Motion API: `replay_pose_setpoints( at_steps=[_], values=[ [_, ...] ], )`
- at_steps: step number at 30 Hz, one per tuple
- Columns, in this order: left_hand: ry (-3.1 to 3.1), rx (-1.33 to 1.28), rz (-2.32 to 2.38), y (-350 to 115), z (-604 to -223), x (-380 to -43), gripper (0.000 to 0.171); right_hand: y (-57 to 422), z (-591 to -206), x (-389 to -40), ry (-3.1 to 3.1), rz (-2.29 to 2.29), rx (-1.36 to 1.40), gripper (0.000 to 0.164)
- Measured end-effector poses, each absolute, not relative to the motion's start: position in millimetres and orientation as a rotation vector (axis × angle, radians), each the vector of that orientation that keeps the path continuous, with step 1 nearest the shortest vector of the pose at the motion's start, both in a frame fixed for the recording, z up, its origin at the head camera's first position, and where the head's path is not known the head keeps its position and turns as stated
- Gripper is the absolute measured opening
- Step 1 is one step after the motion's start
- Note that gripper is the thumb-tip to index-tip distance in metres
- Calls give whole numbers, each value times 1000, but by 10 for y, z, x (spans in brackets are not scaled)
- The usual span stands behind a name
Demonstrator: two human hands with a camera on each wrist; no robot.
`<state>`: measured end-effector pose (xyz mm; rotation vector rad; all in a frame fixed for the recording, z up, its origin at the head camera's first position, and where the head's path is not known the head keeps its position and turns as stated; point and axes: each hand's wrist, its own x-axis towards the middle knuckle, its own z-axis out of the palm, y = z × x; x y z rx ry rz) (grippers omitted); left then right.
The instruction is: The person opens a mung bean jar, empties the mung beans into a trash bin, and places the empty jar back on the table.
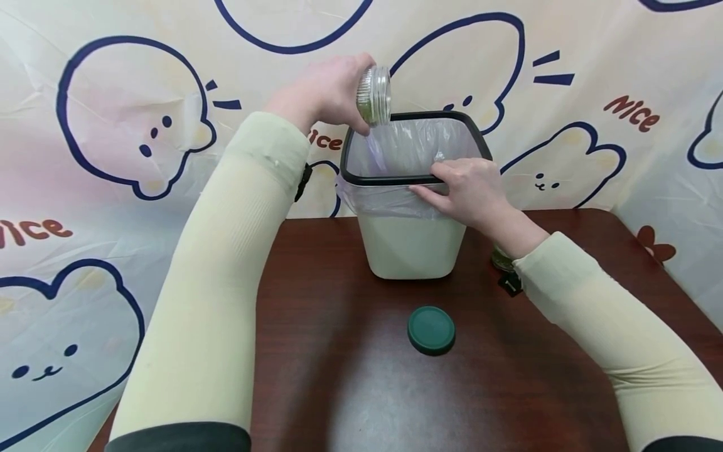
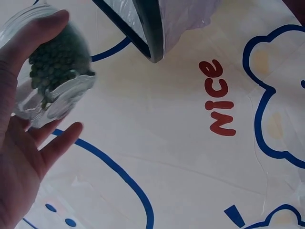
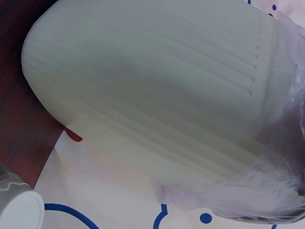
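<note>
dark tabletop (image 1: pixel 508 376) bears a green lid (image 1: pixel 431 328), left grip (image 1: pixel 330 93) clasping the tipped, uncapped jar (image 1: pixel 374 95), grains (image 2: pixel 55 59) still inside, right grip (image 1: pixel 473 188) pinching the bin rim (image 1: pixel 390 181).

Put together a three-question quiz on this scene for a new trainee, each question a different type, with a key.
1. True or false: the right hand holds the bin by its black rim.

2. Where does the green lid lie?
A) Inside the bin
B) On the table in front of the bin
C) On the mouth of the tilted glass jar

3. Short answer: which hand holds the tilted glass jar, and what shows inside it?

Key:
1. True
2. B
3. The left hand; small green grains
</note>
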<state>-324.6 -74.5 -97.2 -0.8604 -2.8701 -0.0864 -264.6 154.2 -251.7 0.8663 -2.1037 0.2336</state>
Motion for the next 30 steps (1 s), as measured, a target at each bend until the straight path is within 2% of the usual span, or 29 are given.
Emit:
replay_pose_setpoints(
  at_steps=[30],
  values=[
    [-2893, -908, -31, -695, -971, -3230, 94, 1560, -2524, -2642, -2097, 235, 868, 45]
  ],
)
